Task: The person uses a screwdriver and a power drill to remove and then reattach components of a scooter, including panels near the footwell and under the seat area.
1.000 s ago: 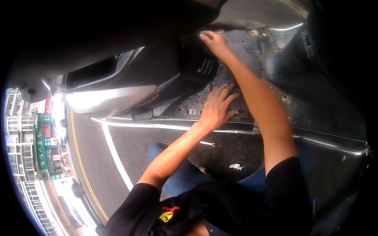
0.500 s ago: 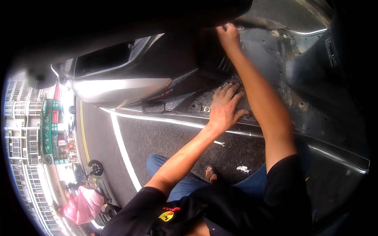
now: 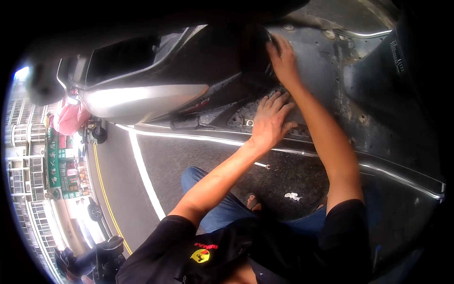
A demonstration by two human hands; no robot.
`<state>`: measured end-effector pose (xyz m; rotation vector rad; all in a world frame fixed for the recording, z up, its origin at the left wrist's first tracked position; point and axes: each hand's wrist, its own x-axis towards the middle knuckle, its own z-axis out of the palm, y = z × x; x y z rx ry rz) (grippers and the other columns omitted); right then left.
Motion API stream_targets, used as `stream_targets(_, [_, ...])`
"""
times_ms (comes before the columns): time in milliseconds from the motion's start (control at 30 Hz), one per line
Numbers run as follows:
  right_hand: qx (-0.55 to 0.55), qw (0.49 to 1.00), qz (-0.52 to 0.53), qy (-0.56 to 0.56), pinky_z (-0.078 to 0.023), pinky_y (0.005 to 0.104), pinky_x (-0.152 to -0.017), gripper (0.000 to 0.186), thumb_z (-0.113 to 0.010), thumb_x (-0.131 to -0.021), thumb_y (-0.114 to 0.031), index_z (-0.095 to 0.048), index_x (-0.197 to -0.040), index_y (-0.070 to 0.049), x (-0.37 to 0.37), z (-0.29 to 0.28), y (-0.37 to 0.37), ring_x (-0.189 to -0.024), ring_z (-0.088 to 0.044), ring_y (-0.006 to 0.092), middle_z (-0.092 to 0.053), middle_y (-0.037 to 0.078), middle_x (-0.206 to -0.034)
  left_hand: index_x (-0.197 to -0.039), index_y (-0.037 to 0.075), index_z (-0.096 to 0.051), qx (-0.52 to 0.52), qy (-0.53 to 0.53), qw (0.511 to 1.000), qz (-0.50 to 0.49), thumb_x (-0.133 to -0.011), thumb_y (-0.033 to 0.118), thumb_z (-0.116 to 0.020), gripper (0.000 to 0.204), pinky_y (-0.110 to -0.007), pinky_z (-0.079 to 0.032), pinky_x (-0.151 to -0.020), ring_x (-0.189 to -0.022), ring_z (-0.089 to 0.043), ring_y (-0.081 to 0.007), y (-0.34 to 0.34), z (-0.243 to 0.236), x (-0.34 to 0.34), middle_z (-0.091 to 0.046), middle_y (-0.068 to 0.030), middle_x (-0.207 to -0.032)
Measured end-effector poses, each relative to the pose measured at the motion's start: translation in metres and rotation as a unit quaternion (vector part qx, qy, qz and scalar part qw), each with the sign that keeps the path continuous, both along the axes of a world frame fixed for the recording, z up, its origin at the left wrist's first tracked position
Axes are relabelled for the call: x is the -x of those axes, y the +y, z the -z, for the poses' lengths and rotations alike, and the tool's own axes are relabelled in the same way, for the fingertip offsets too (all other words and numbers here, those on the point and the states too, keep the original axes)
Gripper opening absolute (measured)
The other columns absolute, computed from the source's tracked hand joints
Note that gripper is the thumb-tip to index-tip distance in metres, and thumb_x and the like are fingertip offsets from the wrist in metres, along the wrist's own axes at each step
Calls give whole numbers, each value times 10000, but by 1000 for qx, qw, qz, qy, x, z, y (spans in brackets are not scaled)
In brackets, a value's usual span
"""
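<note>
My left hand (image 3: pixel 270 124) lies flat on the worn grey floorboard (image 3: pixel 321 71) of a motor scooter, its fingers spread and pointing away from me. Beyond it, my right hand (image 3: pixel 284 61) is at the edge of the dark panel (image 3: pixel 255 52) where the floorboard meets the scooter's body. Its fingers and thumb are stretched out and somewhat apart against that edge, with no object visible in them. A silver side cover (image 3: pixel 146 100) runs off to the left.
Along the near side of the floorboard runs a shiny metal trim strip (image 3: pixel 397 175). A wrench (image 3: pixel 263 165) and crumpled white paper (image 3: pixel 293 196) lie on the asphalt (image 3: pixel 227 165) by my feet. Parked scooters (image 3: pixel 94 260) and shopfronts stand across the road at left.
My right hand has come down and slightly nearer along the panel edge, its fingers loosening from a bent grip. My left hand stays on the floorboard. At left, vehicles pass along the road.
</note>
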<state>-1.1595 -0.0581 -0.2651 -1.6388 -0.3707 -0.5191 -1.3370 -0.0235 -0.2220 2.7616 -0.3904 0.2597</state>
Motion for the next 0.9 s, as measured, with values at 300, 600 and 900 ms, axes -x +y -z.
stream_targets(300, [-41,994,88,45,-416,413,-945,470,-538,-912,-413,-595,-1128,0,16,-7,18,-1091,-543,365,-588,186,-1156,-1066,24,-591,96,-41,994,13,-759,72,-660,318,-466,-395,-996,-1190,-486,-347,21,10,26,-560,-142,-1182])
stream_targets(600, [-61,993,23,94,-395,412,-964,480,-555,-905,-419,-566,-1154,-8,11,-12,4,-1129,-517,356,-558,195,-1184,-1298,34,-471,46,40,991,122,-740,243,-705,640,-468,-331,-1058,-1261,-415,-356,7,-11,22,-475,-168,-1309])
stream_targets(900, [-231,964,-3,133,-298,383,-1079,737,-429,-913,-598,-408,-1356,-10,-47,-59,-113,-1298,-399,289,-466,204,-1346,-1239,43,-536,7,23,996,82,-755,301,-701,573,-438,-370,-1015,-1247,-436,-314,15,-10,32,-482,-115,-1345])
